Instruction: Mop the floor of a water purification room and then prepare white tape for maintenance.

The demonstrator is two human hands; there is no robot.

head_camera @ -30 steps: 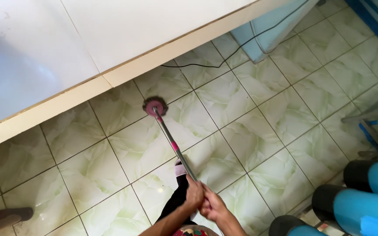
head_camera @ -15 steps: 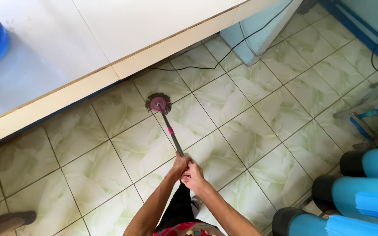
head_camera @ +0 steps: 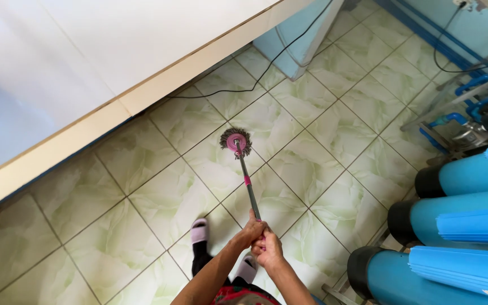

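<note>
Left hand [head_camera: 248, 232] and right hand [head_camera: 268, 251] both grip the spin mop's handle [head_camera: 248, 186], fingers wrapped tight. Round mop head [head_camera: 235, 142] rests on the green tiled floor [head_camera: 142, 209].

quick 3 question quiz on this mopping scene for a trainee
1. True or false: both hands, the left hand and the right hand, grip the mop handle.
2. Where does the mop head rest? A) on the white counter B) on the tiled floor C) on the blue cylinders
3. What black thing runs along the floor below the counter?

Key: 1 true; 2 B; 3 a cable.
</note>
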